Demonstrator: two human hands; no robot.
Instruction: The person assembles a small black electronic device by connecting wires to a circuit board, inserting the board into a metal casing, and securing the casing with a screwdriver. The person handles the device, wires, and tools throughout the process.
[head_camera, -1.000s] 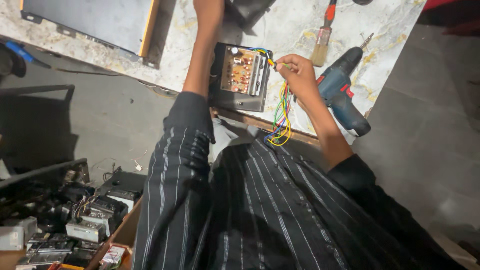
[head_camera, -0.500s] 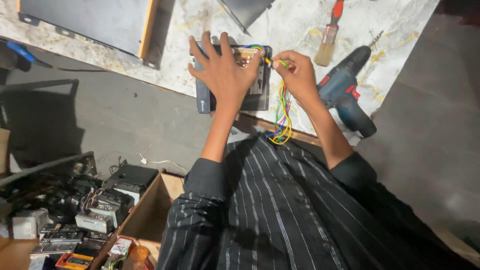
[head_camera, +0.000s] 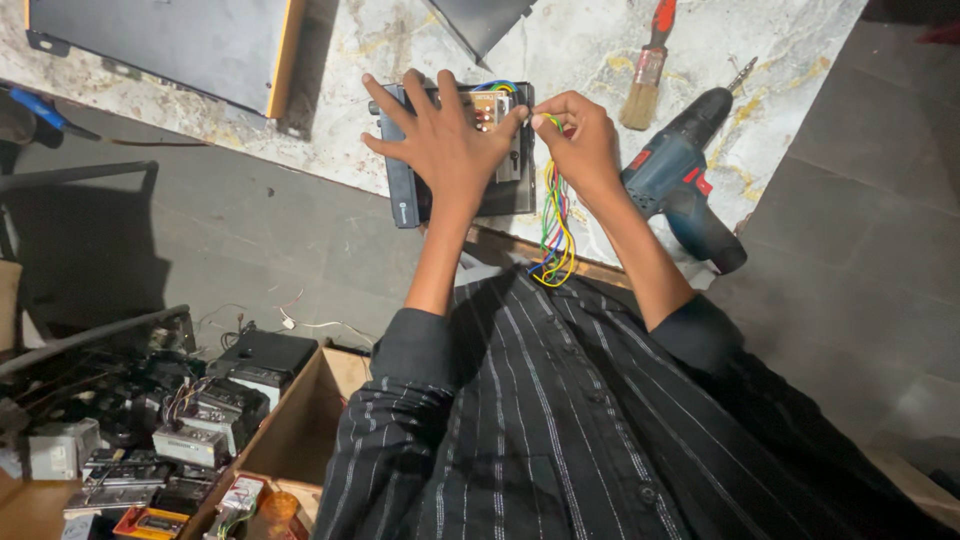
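On the marbled surface (head_camera: 350, 60), the left hand (head_camera: 445, 145) is lying spread flat over a dark circuit box (head_camera: 405, 195). Just beside it, the right hand (head_camera: 585, 145) is pinching a bundle of coloured wires (head_camera: 553, 225) hanging off the edge, with a blue drill (head_camera: 680, 195) lying near.

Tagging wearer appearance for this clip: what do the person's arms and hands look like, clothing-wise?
Both hands are bare: left hand and right hand show no gloves, rings or watch. Both arms wear a dark shirt with thin pale vertical stripes, buttoned down the front, sleeves pushed up to about the elbows, forearms uncovered.
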